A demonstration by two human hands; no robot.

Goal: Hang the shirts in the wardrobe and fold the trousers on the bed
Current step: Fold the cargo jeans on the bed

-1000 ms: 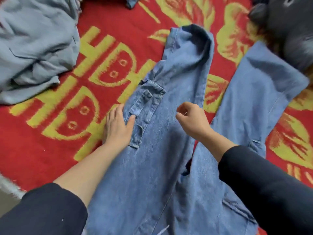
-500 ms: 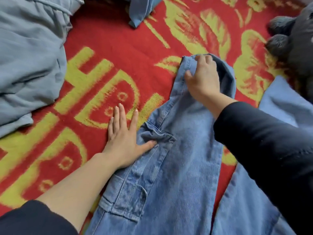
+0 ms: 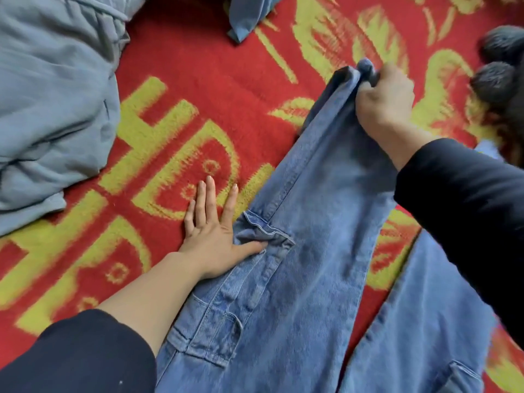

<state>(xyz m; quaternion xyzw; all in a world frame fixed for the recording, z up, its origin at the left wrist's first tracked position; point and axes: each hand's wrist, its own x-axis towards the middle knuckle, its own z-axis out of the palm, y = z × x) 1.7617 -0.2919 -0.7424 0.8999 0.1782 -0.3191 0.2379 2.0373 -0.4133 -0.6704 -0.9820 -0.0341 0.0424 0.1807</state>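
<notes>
Blue denim jeans (image 3: pixel 317 251) lie spread on the red and yellow bed blanket (image 3: pixel 181 89), legs pointing away from me. My left hand (image 3: pixel 212 231) lies flat with straight fingers on the blanket, its thumb pressing the cargo pocket flap on the left leg. My right hand (image 3: pixel 385 100) grips the hem of that left leg and holds it bunched and lifted off the blanket. The second leg (image 3: pixel 419 321) lies at the lower right, partly hidden under my right sleeve.
A crumpled grey-blue garment (image 3: pixel 54 103) fills the upper left. Another blue piece of cloth (image 3: pixel 249 15) pokes in at the top edge. A dark fuzzy plush object (image 3: pixel 496 75) sits at the upper right beside the raised hem.
My right hand went from mid-leg up to the hem, closed on it and now lifts it, bunched, to the right. My left hand spread flat beside the pocket.
</notes>
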